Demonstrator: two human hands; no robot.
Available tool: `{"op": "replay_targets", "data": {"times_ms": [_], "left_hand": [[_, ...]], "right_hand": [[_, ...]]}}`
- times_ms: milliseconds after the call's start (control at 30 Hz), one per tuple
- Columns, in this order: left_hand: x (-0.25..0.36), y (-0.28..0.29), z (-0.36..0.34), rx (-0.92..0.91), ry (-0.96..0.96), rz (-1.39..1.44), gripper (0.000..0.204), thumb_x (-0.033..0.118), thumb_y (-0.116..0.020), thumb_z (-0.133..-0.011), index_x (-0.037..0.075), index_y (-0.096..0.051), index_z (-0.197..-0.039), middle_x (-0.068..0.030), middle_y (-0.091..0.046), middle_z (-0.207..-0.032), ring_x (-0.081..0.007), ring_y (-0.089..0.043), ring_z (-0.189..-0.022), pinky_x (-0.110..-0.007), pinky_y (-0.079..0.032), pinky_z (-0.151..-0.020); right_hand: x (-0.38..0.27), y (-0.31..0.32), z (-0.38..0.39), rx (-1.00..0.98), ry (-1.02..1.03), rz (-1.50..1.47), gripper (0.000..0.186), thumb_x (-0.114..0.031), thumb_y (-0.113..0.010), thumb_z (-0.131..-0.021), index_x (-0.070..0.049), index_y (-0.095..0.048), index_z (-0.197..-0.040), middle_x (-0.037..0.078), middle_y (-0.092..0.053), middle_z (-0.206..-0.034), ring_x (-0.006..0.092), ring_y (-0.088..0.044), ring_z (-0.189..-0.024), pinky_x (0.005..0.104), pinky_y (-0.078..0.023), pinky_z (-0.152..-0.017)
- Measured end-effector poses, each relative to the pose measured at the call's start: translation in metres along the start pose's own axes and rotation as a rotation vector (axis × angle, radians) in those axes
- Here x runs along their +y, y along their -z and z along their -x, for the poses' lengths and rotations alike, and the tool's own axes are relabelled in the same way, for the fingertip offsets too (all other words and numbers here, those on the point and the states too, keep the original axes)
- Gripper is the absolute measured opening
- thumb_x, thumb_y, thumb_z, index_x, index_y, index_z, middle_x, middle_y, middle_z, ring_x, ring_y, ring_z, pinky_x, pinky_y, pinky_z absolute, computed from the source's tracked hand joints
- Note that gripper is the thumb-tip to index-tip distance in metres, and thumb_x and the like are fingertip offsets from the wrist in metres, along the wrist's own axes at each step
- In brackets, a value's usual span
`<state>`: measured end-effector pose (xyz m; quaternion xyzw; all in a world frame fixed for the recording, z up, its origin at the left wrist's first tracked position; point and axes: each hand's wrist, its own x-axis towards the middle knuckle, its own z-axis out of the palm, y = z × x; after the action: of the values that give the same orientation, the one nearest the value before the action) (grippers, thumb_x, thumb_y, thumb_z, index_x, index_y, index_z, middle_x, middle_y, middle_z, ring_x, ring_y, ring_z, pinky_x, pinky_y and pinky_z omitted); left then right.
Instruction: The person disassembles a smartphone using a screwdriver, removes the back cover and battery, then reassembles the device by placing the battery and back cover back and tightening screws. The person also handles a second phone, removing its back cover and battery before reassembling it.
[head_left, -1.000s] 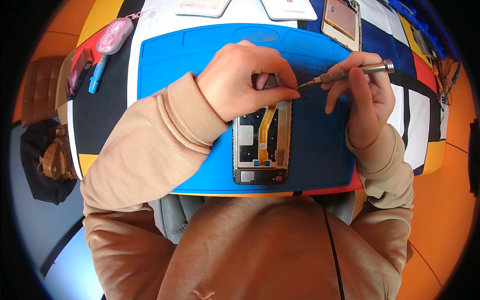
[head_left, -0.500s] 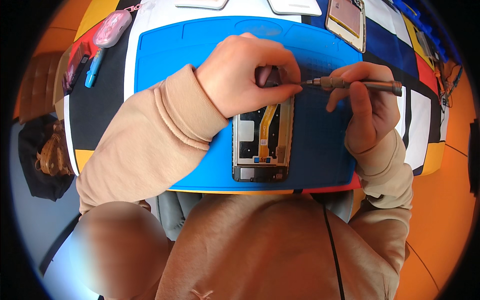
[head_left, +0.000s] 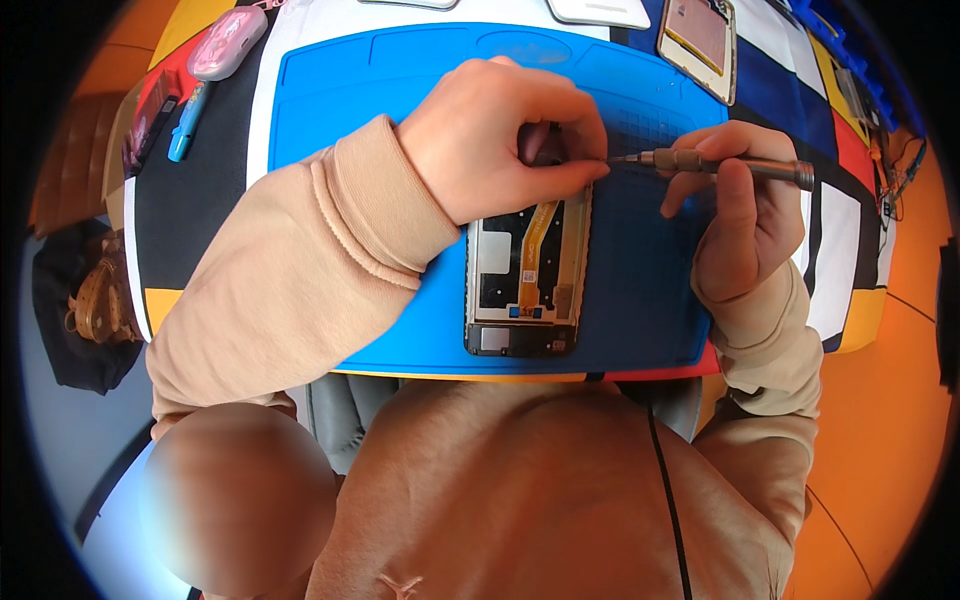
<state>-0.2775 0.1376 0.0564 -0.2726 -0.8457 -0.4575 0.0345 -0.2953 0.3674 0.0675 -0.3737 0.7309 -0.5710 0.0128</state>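
An opened phone lies upright on the blue work mat, its inner frame and yellow ribbon cable exposed. My left hand is over the phone's upper part and hides it. Thumb and forefinger are pinched together at the tip of a screwdriver; whether they grip the tip or a tiny piece there, I cannot make out. In my right hand the screwdriver is held nearly level, with its tip pointing left to the pinch.
At the far right lies another opened phone part. Two white devices lie along the far edge. On the left are a pink case, a blue pen and a dark slim item. Blue bins stand at the right edge.
Both hands and the screwdriver keep nearly the same pose, shifted slightly in the picture along with the surroundings. The phone stays in place on the mat.
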Motion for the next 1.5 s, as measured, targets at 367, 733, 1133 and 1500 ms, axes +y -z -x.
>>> {"op": "replay_targets", "data": {"times_ms": [367,733,1133,1500], "left_hand": [[-0.003,-0.003,0.0,0.123,0.03,0.189,0.012,0.016,-0.071,-0.081,0.006,-0.069,-0.088,-0.0022,-0.064,-0.07,-0.0092,-0.056,-0.06,-0.022,-0.046,-0.055],[-0.005,0.003,0.003,-0.029,0.158,0.461,0.011,0.01,-0.061,-0.088,0.001,-0.067,-0.087,0.0031,-0.055,-0.059,-0.0029,-0.045,-0.052,-0.02,-0.038,-0.048],[-0.005,0.003,0.003,0.027,0.06,0.327,0.013,0.012,-0.061,-0.087,0.003,-0.067,-0.082,0.0008,-0.054,-0.056,-0.0055,-0.044,-0.05,-0.022,-0.037,-0.048],[-0.006,0.003,0.003,0.03,0.04,0.276,0.015,0.016,-0.062,-0.086,0.004,-0.067,-0.08,0.002,-0.049,-0.054,-0.0062,-0.04,-0.049,-0.023,-0.033,-0.046]], "right_hand": [[-0.005,-0.003,-0.001,0.08,0.025,0.004,0.022,-0.02,-0.041,-0.1,0.001,-0.047,-0.103,0.019,-0.058,-0.086,0.0191,-0.056,-0.06,0.028,-0.047,-0.052],[-0.02,-0.011,0.027,-0.489,0.408,-0.103,0.015,-0.003,-0.062,-0.081,0.004,-0.053,-0.091,0.011,-0.058,-0.07,0.0203,-0.054,-0.05,0.0282,-0.04,-0.043],[-0.02,-0.017,0.024,-0.459,0.471,-0.048,0.016,-0.006,-0.062,-0.082,0.005,-0.054,-0.09,0.011,-0.056,-0.066,0.0191,-0.053,-0.05,0.0281,-0.04,-0.043],[-0.022,-0.017,0.022,-0.49,0.44,-0.027,0.019,-0.002,-0.064,-0.079,0.006,-0.052,-0.092,0.011,-0.058,-0.071,0.021,-0.055,-0.052,0.0289,-0.041,-0.043]]}}
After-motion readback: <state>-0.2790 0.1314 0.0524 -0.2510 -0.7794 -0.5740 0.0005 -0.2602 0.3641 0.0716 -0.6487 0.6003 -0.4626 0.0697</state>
